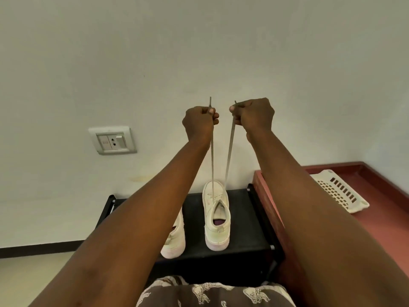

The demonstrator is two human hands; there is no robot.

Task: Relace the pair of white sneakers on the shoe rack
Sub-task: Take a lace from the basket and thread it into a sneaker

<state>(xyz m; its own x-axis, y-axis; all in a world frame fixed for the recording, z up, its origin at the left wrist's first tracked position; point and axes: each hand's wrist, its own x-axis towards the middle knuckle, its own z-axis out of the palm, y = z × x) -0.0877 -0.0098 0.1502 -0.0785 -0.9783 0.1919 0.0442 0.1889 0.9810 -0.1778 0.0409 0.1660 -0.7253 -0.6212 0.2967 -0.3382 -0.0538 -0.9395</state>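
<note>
Two bare forearms reach forward and up over a black shoe rack [243, 229] that stands against a pale wall [221, 52]. At far left a wall socket [112, 140] is set into the wall, well apart from everything else.

The left hand [199, 122] is raised high above the rack. It is clenched on the left lace end [212, 156], pinching it between thumb and forefinger, and the tip pokes up above the fist. Below, the left sneaker [176, 238] stands on the rack with its heel near the front edge. The left forearm hides most of it, so its lacing cannot be told.

Just beside it, the right sneaker [216, 218] stands upright on the middle of the rack's top, toe toward the back edge and heel toward the front edge. Both lace ends rise taut from the eyelets on its upper, close together and nearly parallel.

The right hand [254, 116], level with the left and near it, grips the right lace end [230, 147] between thumb and curled fingers.

A red ledge [380, 222] runs along the rack's right edge. A white slotted tray [338, 191] lies on the ledge near the wall. Patterned cloth [210, 293] fills the bottom of the view.
</note>
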